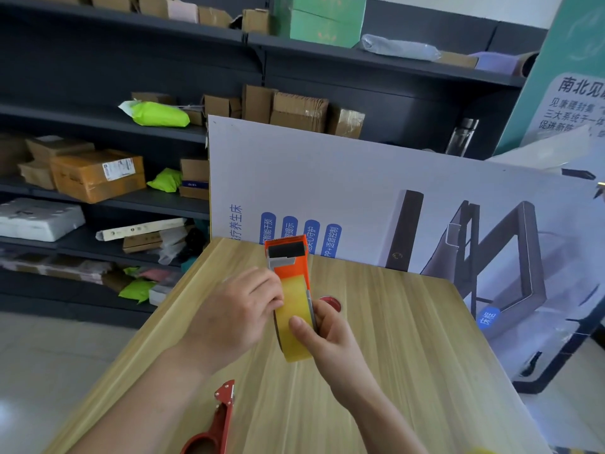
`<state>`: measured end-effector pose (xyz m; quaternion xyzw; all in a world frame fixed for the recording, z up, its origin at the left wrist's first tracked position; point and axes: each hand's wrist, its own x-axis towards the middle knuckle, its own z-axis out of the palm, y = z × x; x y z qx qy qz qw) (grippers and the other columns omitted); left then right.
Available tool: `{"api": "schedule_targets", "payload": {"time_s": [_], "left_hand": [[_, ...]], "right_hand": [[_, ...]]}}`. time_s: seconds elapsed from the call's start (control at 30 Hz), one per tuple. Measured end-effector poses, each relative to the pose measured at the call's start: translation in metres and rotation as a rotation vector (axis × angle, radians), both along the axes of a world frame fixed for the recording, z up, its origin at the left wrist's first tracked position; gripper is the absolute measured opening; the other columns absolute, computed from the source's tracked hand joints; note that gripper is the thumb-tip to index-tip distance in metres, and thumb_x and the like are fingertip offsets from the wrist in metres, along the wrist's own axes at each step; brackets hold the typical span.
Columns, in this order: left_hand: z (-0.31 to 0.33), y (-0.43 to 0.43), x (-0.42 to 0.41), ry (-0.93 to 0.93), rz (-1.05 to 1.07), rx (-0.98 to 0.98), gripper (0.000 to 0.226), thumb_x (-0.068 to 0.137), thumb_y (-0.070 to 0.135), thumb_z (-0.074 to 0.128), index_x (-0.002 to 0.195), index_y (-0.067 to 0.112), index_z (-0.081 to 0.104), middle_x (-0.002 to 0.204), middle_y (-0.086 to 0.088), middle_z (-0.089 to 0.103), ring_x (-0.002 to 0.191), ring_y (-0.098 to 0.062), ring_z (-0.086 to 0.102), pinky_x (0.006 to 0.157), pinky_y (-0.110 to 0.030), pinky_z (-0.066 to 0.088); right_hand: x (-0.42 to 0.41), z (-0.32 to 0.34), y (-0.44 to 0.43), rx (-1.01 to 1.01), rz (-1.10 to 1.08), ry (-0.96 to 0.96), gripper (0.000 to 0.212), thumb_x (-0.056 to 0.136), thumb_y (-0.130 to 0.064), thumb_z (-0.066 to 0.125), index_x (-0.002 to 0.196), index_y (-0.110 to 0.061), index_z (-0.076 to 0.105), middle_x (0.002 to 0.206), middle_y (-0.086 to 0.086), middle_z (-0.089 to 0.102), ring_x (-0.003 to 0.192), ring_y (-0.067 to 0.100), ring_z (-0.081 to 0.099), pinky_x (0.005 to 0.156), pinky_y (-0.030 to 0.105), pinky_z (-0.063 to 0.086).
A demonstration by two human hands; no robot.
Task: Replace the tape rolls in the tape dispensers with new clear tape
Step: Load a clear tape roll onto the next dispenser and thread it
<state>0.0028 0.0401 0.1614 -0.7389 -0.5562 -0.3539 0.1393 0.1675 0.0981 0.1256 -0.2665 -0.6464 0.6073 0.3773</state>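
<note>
Two bare hands met above the middle of the wooden table (409, 355), both holding one orange tape dispenser (291, 263) clear of the surface. The dispenser pointed away from the person, its black-and-grey cutting end farthest off. A roll of clear, yellowish tape (294, 326) sat in its near end and was seen edge-on.

The left hand (239, 312) came in from the left with its fingers curled tightly. Its fingertips pinched at the left edge of the roll, just where the roll met the orange body. Whether a loose end of tape lay between those fingertips could not be told. The right hand (330, 335) gripped from the other side, thumb pressed flat on the outer face of the roll and the remaining fingers wrapped round the dispenser's right side.

A second, red tape dispenser (216, 421) lay on the table near its front edge, below the left forearm and well apart from the hands. A small red round object (333, 303) rested on the table just beyond the right hand, partly hidden by it.

Behind the table a large white printed board (327, 178) leaned upright. Dark shelves (98, 122) to the left carried cardboard boxes (98, 176) and bright green bags (160, 114), and a clear bottle (462, 137) stood farther right.
</note>
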Motion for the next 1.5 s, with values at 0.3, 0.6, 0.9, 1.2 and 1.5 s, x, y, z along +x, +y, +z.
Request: {"api": "schedule_targets", "payload": {"time_s": [0.3,0.6,0.9,1.2,1.5], "left_hand": [[-0.001,-0.001,-0.001,-0.001,0.02,-0.041,0.019,0.093,0.024,0.046,0.08,0.015,0.057,0.088,0.004,0.057,0.082,-0.015,0.056,0.067,-0.034,0.05],[0.003,0.004,0.001,-0.383,0.081,-0.061,0.017,0.093,0.029,0.043,0.085,0.021,0.056,0.078,0.013,0.058,0.075,-0.009,0.056,0.06,-0.023,0.046],[0.01,0.002,0.003,-0.253,0.038,-0.228,0.06,0.07,0.069,0.054,0.114,0.029,0.064,0.093,0.023,0.053,0.079,-0.004,0.054,0.067,-0.021,0.048],[0.022,0.001,0.009,0.093,0.12,-0.049,0.018,0.088,0.027,0.051,0.077,0.021,0.064,0.075,0.012,0.059,0.071,-0.009,0.055,0.055,-0.016,0.04],[0.057,0.028,-0.005,0.534,0.081,0.02,0.012,0.078,0.006,0.063,0.077,0.018,0.063,0.076,0.002,0.058,0.076,-0.022,0.055,0.069,-0.036,0.046]], "right_hand": [[0.0,0.003,-0.001,-0.006,0.017,-0.019,0.05,0.078,-0.041,0.069,0.105,0.0,0.06,0.086,0.01,0.057,0.081,0.022,0.052,0.073,0.037,0.046],[0.002,0.005,-0.003,-0.008,0.008,-0.074,0.039,0.08,-0.033,0.067,0.104,-0.002,0.063,0.087,0.009,0.062,0.081,0.022,0.058,0.075,0.039,0.049],[0.007,0.007,-0.003,0.011,-0.021,-0.089,0.046,0.077,-0.04,0.068,0.102,-0.001,0.062,0.082,0.01,0.057,0.076,0.021,0.053,0.07,0.039,0.047],[0.006,0.01,-0.009,0.079,-0.072,-0.11,0.051,0.073,-0.039,0.066,0.092,0.007,0.053,0.072,0.005,0.045,0.066,0.018,0.042,0.062,0.035,0.038],[0.01,0.022,-0.013,0.117,-0.048,-0.193,0.047,0.073,-0.042,0.076,0.084,0.0,0.058,0.068,0.001,0.049,0.062,0.013,0.047,0.059,0.03,0.041]]}}
